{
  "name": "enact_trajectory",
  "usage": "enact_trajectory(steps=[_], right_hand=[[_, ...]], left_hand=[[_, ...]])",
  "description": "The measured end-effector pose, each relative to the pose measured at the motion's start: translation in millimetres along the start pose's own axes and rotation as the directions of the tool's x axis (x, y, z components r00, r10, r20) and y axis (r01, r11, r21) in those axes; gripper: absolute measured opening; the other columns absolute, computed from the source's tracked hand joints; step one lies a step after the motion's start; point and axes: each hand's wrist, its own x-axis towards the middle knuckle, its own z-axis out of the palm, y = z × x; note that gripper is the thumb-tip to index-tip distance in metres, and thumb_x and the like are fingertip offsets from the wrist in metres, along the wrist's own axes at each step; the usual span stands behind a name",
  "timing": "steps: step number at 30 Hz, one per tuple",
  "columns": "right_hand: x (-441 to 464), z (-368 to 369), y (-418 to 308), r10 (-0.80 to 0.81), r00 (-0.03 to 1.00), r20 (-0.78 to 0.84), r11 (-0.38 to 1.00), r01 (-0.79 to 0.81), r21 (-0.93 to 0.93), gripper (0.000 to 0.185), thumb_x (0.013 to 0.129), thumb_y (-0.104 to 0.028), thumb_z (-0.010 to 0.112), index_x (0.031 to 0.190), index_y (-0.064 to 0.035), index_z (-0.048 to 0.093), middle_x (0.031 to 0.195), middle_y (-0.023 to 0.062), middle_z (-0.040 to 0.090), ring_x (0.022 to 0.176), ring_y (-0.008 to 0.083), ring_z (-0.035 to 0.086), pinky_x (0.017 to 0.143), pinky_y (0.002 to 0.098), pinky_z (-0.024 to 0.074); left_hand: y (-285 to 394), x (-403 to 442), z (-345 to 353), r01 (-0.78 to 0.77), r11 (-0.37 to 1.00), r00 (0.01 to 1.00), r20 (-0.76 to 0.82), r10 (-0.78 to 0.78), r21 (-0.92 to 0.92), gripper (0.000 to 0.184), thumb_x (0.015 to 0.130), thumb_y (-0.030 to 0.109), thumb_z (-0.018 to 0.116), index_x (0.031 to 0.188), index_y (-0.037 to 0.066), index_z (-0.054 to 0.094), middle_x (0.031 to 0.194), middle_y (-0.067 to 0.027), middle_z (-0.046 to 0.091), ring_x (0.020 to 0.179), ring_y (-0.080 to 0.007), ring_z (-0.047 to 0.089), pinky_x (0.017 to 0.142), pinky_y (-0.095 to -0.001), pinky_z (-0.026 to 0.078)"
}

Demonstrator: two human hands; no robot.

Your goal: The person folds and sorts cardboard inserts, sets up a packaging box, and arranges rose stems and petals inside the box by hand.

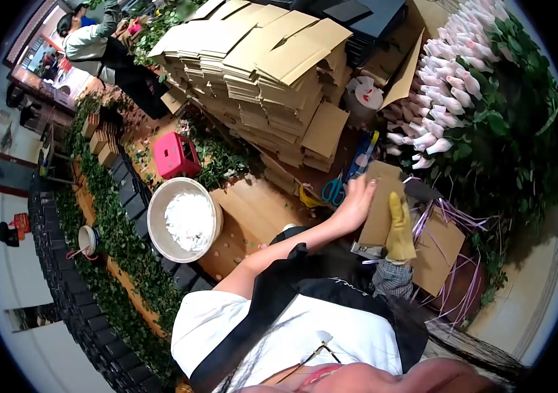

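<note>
A brown cardboard piece [378, 215] lies in front of me, between my two hands. My bare left hand [357, 198] grips its left edge, fingers bent over the upper part. On the right side, my right hand [399, 229], in a yellow glove, is closed on the same piece; the fingers behind the cardboard are hidden. Another cardboard sheet [437, 252] lies beside the glove, with purple ribbons [455, 219] strewn around it. Blue-handled scissors [333, 191] rest just left of my left hand.
Tall stacks of flat cardboard [272, 72] stand ahead. Pink-white wrapped flower heads [446, 92] with leafy stems fill the right. A tub of white material [187, 219] and a pink stool [175, 155] stand on the left floor, near rows of black boxes [95, 321]. Another person [105, 56] works far left.
</note>
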Motion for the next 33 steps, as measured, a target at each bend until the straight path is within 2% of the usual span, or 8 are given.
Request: enact_trajectory(steps=[9,17,20,25,28,30,32,33], right_hand=[[155.1,69.6,-8.7,-0.024,0.991,0.129,0.960,0.059,-0.274,0.062,0.097,-0.048,0.055,0.133,0.0029,0.048,0.121,0.0138,0.062,0.107,0.0238,0.061,0.094,0.0328,0.0488],[253.9,85.8,107.1,-0.281,0.732,0.620,-0.768,0.216,-0.603,0.039,0.087,-0.003,0.052,0.125,0.0061,0.058,0.114,0.0228,0.066,0.107,0.0310,0.064,0.093,0.0326,0.0487],[292.4,30.9,157.3,-0.241,0.618,0.748,-0.841,0.252,-0.478,0.063,0.087,-0.011,0.055,0.147,-0.0036,0.040,0.124,0.0128,0.063,0.118,0.0258,0.059,0.100,0.0318,0.0446],[192.6,109.0,27.5,-0.187,0.960,0.208,0.667,0.280,-0.691,0.051,0.101,-0.033,0.046,0.137,0.0012,0.047,0.124,0.0190,0.061,0.118,0.0316,0.057,0.096,0.0374,0.0469],[215.6,108.5,35.1,-0.017,0.989,0.150,0.878,0.087,-0.471,0.051,0.099,-0.028,0.051,0.139,0.0021,0.044,0.124,0.0219,0.060,0.116,0.0321,0.058,0.094,0.0342,0.0477],[174.8,105.4,2.1,-0.053,0.951,0.304,0.036,0.306,-0.951,0.055,0.097,-0.025,0.057,0.143,0.0012,0.039,0.127,0.0207,0.059,0.116,0.0318,0.058,0.097,0.0319,0.0460],[139.1,88.7,-20.7,-0.057,0.980,0.191,0.152,0.197,-0.969,0.061,0.099,-0.018,0.051,0.153,-0.0069,0.025,0.139,0.0184,0.052,0.126,0.0270,0.053,0.108,0.0304,0.0380],[130.7,62.3,-4.3,-0.035,0.973,0.230,0.862,0.145,-0.485,0.060,0.101,-0.028,0.047,0.153,-0.0080,0.024,0.144,0.0197,0.046,0.132,0.0304,0.046,0.110,0.0375,0.0356]], left_hand=[[-38.6,-44.0,-81.3,-0.022,0.978,0.942,-0.333,-0.050,-0.208,0.047,0.106,0.027,0.041,0.143,-0.001,0.036,0.130,-0.0166,0.042,0.121,-0.0259,0.047,0.107,-0.0333,0.035],[-94.2,-31.5,-91.3,0.042,0.973,0.967,-0.237,-0.096,-0.225,0.026,0.103,0.020,0.052,0.120,0.001,0.050,0.107,-0.0059,0.057,0.104,-0.0143,0.057,0.092,-0.0273,0.045],[-57.6,-7.4,-99.5,0.208,0.912,0.970,-0.048,-0.240,-0.353,0.023,0.101,0.025,0.057,0.108,0.003,0.050,0.098,-0.0047,0.061,0.084,-0.0123,0.063,0.073,-0.0235,0.049],[-46.7,47.3,-120.0,0.128,0.901,0.951,-0.205,-0.230,-0.414,0.046,0.098,0.037,0.059,0.120,-0.002,0.051,0.104,-0.0072,0.066,0.083,-0.0127,0.061,0.072,-0.0254,0.050],[-35.9,46.5,-112.9,0.199,0.912,0.904,-0.292,-0.312,-0.358,0.044,0.098,0.038,0.060,0.113,-0.002,0.052,0.098,-0.0058,0.064,0.082,-0.0121,0.059,0.073,-0.0255,0.049],[-35.9,34.4,-95.9,0.234,0.919,0.853,-0.387,-0.350,-0.316,0.042,0.098,0.038,0.060,0.109,-0.001,0.052,0.094,-0.0050,0.063,0.081,-0.0114,0.058,0.072,-0.0254,0.048],[-50.7,18.0,-75.2,0.061,0.927,0.859,-0.453,-0.238,-0.371,0.039,0.098,0.039,0.061,0.101,0.002,0.049,0.088,-0.0039,0.060,0.078,-0.0105,0.055,0.070,-0.0257,0.047],[-51.3,2.7,-60.9,0.024,0.949,0.868,-0.465,-0.176,-0.313,0.033,0.100,0.037,0.058,0.098,0.005,0.047,0.086,-0.0034,0.058,0.078,-0.0097,0.054,0.071,-0.0247,0.046]])
